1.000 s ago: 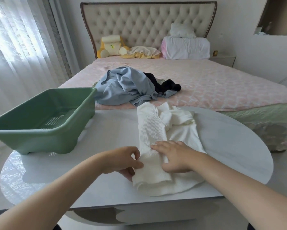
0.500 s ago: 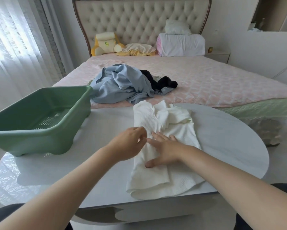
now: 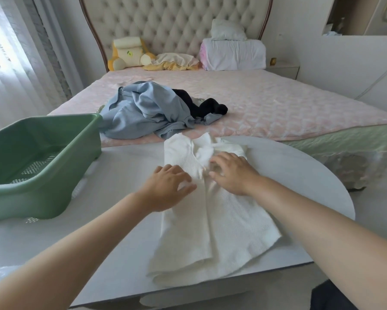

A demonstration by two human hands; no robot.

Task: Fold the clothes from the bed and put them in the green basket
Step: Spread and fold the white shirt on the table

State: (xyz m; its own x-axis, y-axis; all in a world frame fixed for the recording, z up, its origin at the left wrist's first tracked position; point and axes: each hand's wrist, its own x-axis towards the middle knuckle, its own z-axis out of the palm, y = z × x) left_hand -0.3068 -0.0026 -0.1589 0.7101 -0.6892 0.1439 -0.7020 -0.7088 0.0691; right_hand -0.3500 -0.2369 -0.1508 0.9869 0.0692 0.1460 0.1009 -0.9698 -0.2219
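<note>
Green basket [image 3: 31,198] sits at the table's [image 3: 121,166] left edge, tilted w/ its far corner toward the bed, perforated bottom showing. Just right of it, on the bed's [image 3: 288,104] near edge, a crumpled blue garment [image 3: 143,110] lies in a heap. Left hand [image 3: 165,187] comes in flat, fingers spread and relaxed, resting on the left border of the white top [image 3: 212,231], no pinch. The top lies mid-table, partly folded lengthwise, hem at the near edge, collar end toward the far edge by the bed. Right hand [image 3: 233,173] presses on it near the collar, fingers apart and only lightly bent, nothing gripped. Behind, a black garment [image 3: 210,107] touches the blue heap's right side, on the bed.
</note>
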